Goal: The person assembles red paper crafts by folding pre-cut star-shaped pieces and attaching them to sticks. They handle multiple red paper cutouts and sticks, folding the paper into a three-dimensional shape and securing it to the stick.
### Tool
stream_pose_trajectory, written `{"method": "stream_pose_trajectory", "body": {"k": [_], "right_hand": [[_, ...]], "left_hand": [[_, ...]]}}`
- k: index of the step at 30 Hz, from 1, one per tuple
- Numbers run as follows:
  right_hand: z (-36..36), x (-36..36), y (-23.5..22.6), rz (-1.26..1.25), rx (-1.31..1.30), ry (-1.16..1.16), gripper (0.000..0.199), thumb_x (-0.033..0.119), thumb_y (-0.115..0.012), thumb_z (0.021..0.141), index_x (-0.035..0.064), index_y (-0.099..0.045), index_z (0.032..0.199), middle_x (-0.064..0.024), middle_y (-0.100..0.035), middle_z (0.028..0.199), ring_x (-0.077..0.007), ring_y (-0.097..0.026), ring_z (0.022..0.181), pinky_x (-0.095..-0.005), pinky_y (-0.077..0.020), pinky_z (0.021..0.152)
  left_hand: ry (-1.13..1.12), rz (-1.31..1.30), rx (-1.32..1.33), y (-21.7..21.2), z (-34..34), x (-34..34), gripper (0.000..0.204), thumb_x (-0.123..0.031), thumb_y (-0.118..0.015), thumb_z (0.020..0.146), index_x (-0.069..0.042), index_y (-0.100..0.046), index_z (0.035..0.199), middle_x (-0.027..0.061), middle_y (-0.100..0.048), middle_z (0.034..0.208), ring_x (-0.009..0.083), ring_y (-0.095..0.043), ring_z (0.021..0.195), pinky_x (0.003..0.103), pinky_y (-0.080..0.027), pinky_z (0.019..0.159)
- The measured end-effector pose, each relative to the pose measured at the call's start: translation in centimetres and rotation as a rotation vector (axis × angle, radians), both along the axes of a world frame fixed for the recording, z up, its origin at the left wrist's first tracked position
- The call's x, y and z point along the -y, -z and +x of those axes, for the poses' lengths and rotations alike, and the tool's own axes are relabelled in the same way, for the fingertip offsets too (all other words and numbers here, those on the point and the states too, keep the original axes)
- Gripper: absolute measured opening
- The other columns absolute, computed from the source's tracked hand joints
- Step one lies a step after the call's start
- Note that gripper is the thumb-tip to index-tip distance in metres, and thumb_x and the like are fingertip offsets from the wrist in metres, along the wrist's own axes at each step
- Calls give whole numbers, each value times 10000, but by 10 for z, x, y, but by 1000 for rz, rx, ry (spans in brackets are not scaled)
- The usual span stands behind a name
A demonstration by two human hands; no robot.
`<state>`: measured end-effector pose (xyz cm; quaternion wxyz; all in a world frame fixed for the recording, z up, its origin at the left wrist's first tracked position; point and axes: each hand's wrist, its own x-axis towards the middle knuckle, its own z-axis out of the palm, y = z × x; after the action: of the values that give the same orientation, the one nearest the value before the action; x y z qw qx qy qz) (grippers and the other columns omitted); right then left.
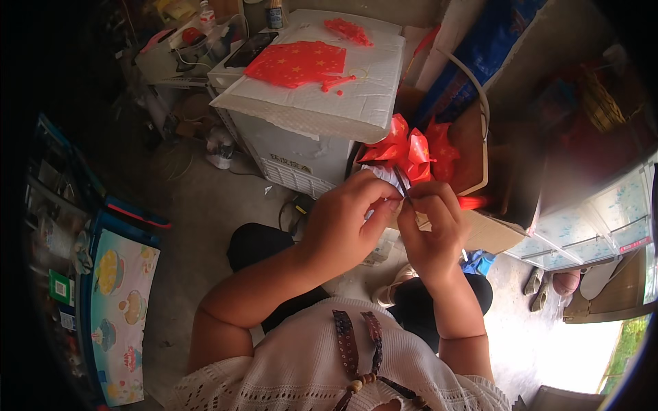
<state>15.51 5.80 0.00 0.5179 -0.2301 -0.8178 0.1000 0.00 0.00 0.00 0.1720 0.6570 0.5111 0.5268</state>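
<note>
While the person sat on a low seat over the concrete floor (205, 205), both hands met in front of the chest around a bundle of red, star-printed flags (410, 147). The left hand (343, 222) was curled nearly shut, thumb and forefinger pinching the white wrapped base of the bundle (385, 177). The right hand (430, 229) was also closed, its fingertips (417, 198) pressed together on a thin dark stick just beside the left thumb, so the two hands touched. The red cloth fanned upward above the knuckles. Beyond them stood a white chest freezer (295, 151); a padded white sheet (356, 82) covered its lid, and a flat red flag (296, 63) lay near the sheet's far left corner, with a smaller red piece (348, 31) at its far edge. An open cardboard box (480, 226) sat just right of the hands.
</note>
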Motion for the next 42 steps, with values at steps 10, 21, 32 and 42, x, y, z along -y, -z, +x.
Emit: {"method": "stream_pose_trajectory", "body": {"k": [10,21,32,42], "right_hand": [[-1,7,9,167,32,56,170,-74,-701,692,-40,-616,835,-143,-629,893,-301,-636,727,-373,-525,630],[-3,9,16,225,55,12,200,-63,-713,685,-63,-624,865,-158,-618,915,-303,-625,717,-379,-516,615],[8,-2,11,408,220,-124,202,-38,-685,653,-46,-606,839,-171,-603,940,-306,-631,743,-370,-525,623],[5,0,14,-141,35,-159,143,-95,-684,710,-23,-607,807,-143,-643,908,-296,-650,761,-354,-541,670]], "left_hand": [[264,-297,579,10,-1,-1,104,-50,-622,952,38,-643,1003,63,-673,905,98,-638,852,256,-521,750],[156,-165,478,17,3,13,96,-85,-602,975,3,-632,999,7,-641,885,79,-605,809,231,-497,728],[544,-683,1134,24,-22,8,130,-60,-589,941,-27,-610,1065,-52,-522,770,18,-384,610,188,-304,527],[-157,293,-310,31,6,9,78,3,-654,871,-12,-610,933,130,-586,822,260,-628,681,330,-483,585]]}}
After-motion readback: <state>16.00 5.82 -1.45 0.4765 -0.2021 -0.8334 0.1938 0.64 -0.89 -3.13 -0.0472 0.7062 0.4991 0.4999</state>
